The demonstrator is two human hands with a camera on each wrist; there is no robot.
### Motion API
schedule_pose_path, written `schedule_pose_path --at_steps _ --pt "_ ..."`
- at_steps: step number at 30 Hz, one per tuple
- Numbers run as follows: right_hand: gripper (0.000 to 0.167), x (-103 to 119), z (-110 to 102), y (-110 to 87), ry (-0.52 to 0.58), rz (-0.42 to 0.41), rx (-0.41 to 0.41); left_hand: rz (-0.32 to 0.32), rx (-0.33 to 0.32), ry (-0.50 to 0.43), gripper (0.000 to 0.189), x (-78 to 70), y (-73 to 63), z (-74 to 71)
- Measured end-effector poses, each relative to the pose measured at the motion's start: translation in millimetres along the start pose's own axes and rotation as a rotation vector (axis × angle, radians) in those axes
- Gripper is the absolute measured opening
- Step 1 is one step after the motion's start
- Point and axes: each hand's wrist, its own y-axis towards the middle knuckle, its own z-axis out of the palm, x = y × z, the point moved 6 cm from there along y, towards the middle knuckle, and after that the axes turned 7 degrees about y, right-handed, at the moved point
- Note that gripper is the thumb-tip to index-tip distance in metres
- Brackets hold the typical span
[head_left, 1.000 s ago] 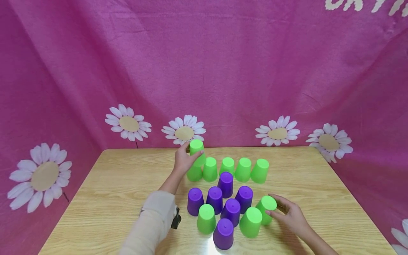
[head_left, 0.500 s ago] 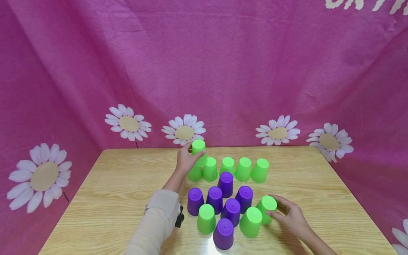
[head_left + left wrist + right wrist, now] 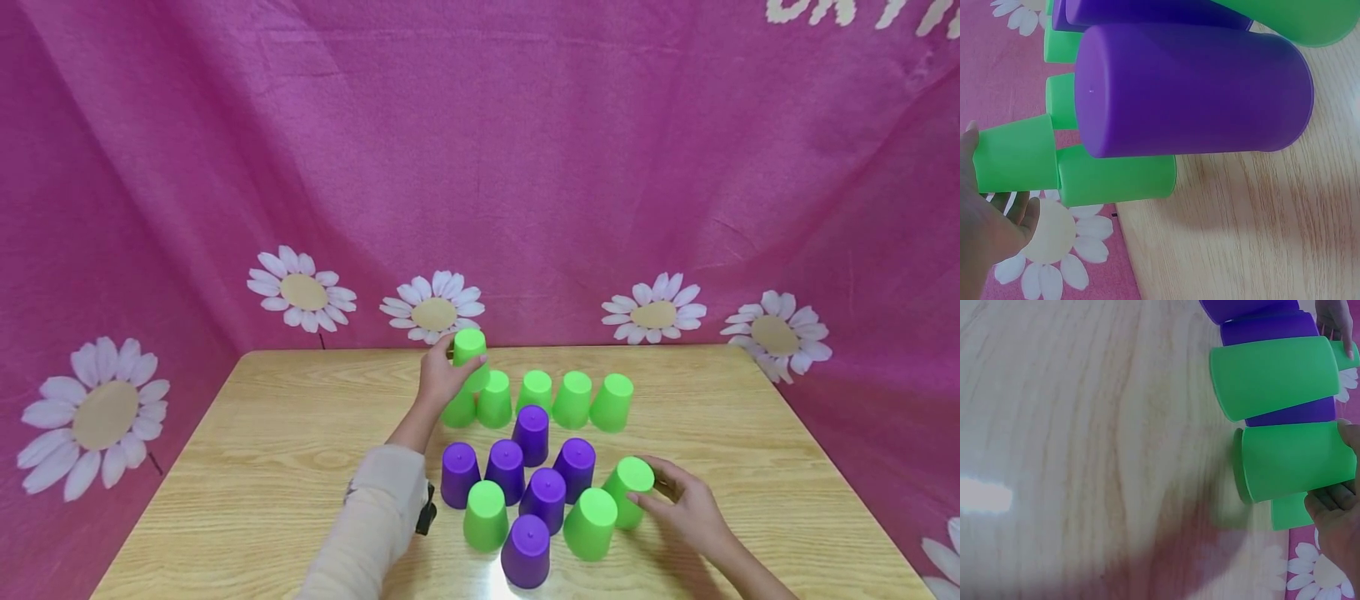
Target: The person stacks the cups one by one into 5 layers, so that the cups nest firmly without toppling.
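Note:
My left hand grips an upside-down green cup by its sides, thumb in front. The held cup's rim is at the top of the leftmost green cup of the back row, toward the gap with its neighbour. At the front right, my right hand holds another upside-down green cup between thumb and fingers. In the right wrist view, a dark shadow shows beside the rim of that cup. Right of the left hand, the back row continues with several green cups.
Several upside-down purple cups stand mid-table, one purple cup nearest the front. Two more green cups stand among them, a left one and a right one. Behind the wooden table hangs a pink cloth with daisies.
My left hand and its green cup have shifted slightly to the right over the back row. My right hand has raised its green cup a little. The other cups have not moved.

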Motion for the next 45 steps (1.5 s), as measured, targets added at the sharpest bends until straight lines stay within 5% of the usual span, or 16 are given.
schedule_pose_path --at_steps 20,45 --pt "0.042 23.0 -14.4 22.1 -0.02 -0.074 -0.018 -0.014 0.013 0.015 0.062 17.6 -14.3 -13.6" --pt "0.041 36.3 -10.9 52.4 -0.053 -0.039 0.0 -0.061 0.107 -0.006 0.057 40.4 -44.5 -29.3"
